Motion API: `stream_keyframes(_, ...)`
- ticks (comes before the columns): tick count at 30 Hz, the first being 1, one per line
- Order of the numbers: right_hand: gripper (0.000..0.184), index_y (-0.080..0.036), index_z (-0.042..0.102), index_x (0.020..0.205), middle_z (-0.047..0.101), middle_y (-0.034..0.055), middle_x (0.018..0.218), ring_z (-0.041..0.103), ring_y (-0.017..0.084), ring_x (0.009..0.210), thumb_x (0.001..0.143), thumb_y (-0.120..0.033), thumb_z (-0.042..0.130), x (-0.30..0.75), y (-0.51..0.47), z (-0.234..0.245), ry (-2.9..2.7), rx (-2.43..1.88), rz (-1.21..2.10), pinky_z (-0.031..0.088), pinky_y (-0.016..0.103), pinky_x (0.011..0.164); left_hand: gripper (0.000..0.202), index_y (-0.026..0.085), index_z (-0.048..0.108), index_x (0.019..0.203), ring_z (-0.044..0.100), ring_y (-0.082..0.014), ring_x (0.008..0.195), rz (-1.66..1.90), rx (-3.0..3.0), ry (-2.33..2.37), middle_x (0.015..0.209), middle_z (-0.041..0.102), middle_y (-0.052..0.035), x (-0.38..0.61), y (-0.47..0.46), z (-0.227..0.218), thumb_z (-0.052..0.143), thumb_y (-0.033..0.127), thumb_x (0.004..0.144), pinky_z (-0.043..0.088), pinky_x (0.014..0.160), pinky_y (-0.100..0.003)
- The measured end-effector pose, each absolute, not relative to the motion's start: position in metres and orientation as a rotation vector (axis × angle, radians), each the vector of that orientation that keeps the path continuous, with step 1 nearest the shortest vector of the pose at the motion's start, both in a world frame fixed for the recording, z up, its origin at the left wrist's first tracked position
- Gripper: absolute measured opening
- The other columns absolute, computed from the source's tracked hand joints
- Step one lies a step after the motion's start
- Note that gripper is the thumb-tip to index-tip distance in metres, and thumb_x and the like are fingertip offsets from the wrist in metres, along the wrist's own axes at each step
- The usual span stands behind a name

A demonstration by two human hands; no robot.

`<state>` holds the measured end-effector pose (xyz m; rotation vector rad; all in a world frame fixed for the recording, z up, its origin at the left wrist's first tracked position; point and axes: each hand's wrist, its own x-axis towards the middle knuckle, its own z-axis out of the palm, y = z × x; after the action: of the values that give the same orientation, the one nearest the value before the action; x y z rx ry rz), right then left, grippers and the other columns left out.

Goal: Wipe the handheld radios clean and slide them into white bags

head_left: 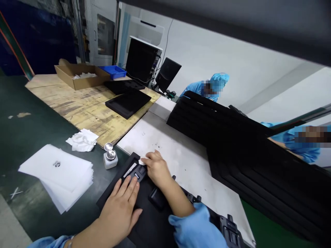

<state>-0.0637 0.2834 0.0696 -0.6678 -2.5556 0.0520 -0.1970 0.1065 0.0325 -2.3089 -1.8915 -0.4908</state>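
Observation:
My left hand (120,206) lies flat with its fingers spread, pressing on a black device (138,174) that bears a small label and a light strip. This device sits on a black foam tray (152,227). At the far end of the device, my right hand (157,168) pinches a small white wipe (142,161) against its edge. A rounded black part (157,198) rests in the foam below my right forearm. Left of the tray stands a white dispenser bottle (110,160) with its metal lid flipped up.
White plastic bags (62,168) and a crumpled white cloth (82,140) lie at left. Behind them are a cardboard box (80,77), a blue bin (113,71) and black foam sheets (128,102). Stacked black foam (232,144) fills the right, with two people in blue beyond.

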Motion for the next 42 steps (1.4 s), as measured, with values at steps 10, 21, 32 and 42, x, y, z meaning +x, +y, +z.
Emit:
stream_keyframes(10,0.039,-0.023,0.075,0.101,0.065,0.0064,0.093,0.061,0.019,0.084,0.086,-0.002,0.045,-0.054,0.287,0.066,-2.639,-0.701,-0.025,0.043,0.051,0.105,0.063,0.010,0.042,0.145,0.035,-0.0329,0.139,-0.482,-2.349,-1.949,0.154,0.035,-0.0131,-0.196,0.107,0.031,0.050,0.039,0.089,0.032,0.109,-0.048)
stream_keyframes(21,0.041,-0.027,0.076,0.091,0.066,0.0034,0.090,0.061,0.018,0.083,0.080,0.002,0.048,-0.081,0.302,0.082,-2.766,-0.586,0.163,0.037,0.054,0.108,0.062,0.011,0.045,0.143,0.035,-0.0329,0.139,-0.468,-2.292,-1.965,0.154,0.036,-0.0122,-0.191,0.107,0.029,0.052,0.034,0.086,0.036,0.105,-0.047)
stream_keyframes(32,0.043,-0.024,0.073,0.097,0.064,0.0046,0.090,0.063,0.017,0.081,0.086,-0.001,0.039,-0.009,0.269,0.078,-2.693,-0.618,0.139,0.041,0.058,0.105,0.060,0.009,0.045,0.143,0.034,-0.0334,0.140,-0.508,-2.380,-1.966,0.153,0.036,-0.0128,-0.195,0.106,0.035,0.050,0.037,0.090,0.043,0.104,-0.044)
stream_keyframes(42,0.027,-0.016,0.070,0.099,0.060,0.0079,0.086,0.056,0.022,0.080,0.087,-0.008,0.047,-0.084,0.204,0.064,-2.610,-0.876,-0.145,0.039,0.052,0.105,0.044,0.004,0.059,0.128,0.043,-0.0298,0.135,-0.764,-2.347,-1.957,0.135,0.057,-0.0173,-0.198,0.097,0.029,0.047,0.029,0.094,0.041,0.108,-0.038)
